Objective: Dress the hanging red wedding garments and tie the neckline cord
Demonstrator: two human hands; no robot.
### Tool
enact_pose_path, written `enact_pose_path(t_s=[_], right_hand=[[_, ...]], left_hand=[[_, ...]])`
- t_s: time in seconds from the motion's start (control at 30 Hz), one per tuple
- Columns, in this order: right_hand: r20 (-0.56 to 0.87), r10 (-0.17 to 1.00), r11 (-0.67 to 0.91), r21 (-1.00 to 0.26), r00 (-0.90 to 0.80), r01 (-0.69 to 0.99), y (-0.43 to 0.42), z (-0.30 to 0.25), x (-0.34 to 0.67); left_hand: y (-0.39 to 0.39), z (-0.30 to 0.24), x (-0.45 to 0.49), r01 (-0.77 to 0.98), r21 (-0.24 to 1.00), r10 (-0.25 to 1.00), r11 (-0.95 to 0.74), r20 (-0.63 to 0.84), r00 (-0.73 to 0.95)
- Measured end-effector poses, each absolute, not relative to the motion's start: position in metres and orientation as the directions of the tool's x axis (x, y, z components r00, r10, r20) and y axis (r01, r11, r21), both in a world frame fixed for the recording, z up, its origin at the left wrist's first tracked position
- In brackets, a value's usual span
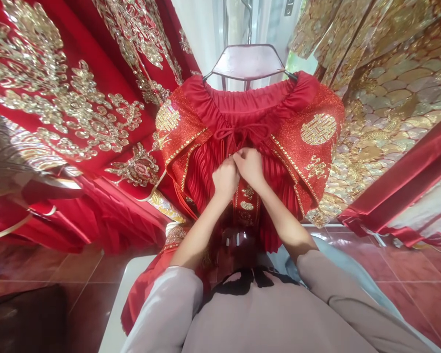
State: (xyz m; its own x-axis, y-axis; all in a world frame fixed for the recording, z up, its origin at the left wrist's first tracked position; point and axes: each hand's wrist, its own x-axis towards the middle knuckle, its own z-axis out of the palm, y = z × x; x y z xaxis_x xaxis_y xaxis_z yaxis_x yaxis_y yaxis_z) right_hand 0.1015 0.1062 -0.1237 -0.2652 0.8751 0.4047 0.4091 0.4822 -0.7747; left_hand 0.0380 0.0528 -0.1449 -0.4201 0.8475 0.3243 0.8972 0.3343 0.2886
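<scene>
Skirt [206, 166], red, pleated, hung on hanger [248, 61]; waist up, long axis vertical, hem down toward person. Drawstring [242, 131] bow just above hands. Left hand [225, 177] & right hand [250, 165] touching, both pinched on front pleats at centre. Embroidered robes [69, 98] either side.

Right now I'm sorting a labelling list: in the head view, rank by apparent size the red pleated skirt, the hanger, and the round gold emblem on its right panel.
Largest to smallest:
1. Red pleated skirt
2. Hanger
3. Round gold emblem
</scene>
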Motion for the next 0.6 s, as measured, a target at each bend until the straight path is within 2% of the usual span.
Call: enact_pose_path(t_s=[0.07, 0.13, 0.23, 0.3, 0.37, 0.43, 0.53, 0.6], right_hand=[[0.356, 0.896, 0.412, -0.889, -0.265, 0.197, 0.104, -0.124, 0.104], [0.208, 0.935, 0.205, -0.978, -0.286, -0.042, 0.102, -0.121, 0.105], [-0.036, 0.93, -0.149, -0.946, -0.367, -0.287, 0.1, -0.107, 0.103], [-0.104, 0.92, -0.249, -0.899, -0.377, -0.359, 0.1, -0.095, 0.1], [-0.121, 0.925, -0.267, -0.882, -0.361, -0.389, 0.098, -0.085, 0.097], [-0.074, 0.928, -0.224, -0.893, -0.365, -0.389, 0.095, -0.083, 0.097], [0.096, 0.916, -0.054, -0.932, -0.39, -0.357, 0.082, -0.101, 0.106], [0.162, 0.897, 0.04, -0.956, -0.411, -0.29, 0.066, -0.131, 0.115]], left_hand=[[0.058, -0.144, 0.037, 0.892, 0.299, 0.841, 0.34, 0.328, -0.43], [0.061, -0.144, 0.037, 0.89, 0.311, 0.841, 0.332, 0.33, -0.429], [0.06, -0.145, 0.041, 0.893, 0.324, 0.856, 0.312, 0.311, -0.412], [0.058, -0.144, 0.044, 0.901, 0.319, 0.872, 0.293, 0.298, -0.389], [0.054, -0.141, 0.044, 0.91, 0.315, 0.885, 0.27, 0.291, -0.363], [0.045, -0.14, 0.034, 0.917, 0.327, 0.898, 0.228, 0.294, -0.328], [0.011, -0.15, -0.008, 0.923, 0.374, 0.944, 0.086, 0.266, -0.195], [-0.033, -0.169, -0.049, 0.901, 0.433, 0.981, 0.003, 0.174, -0.087]])
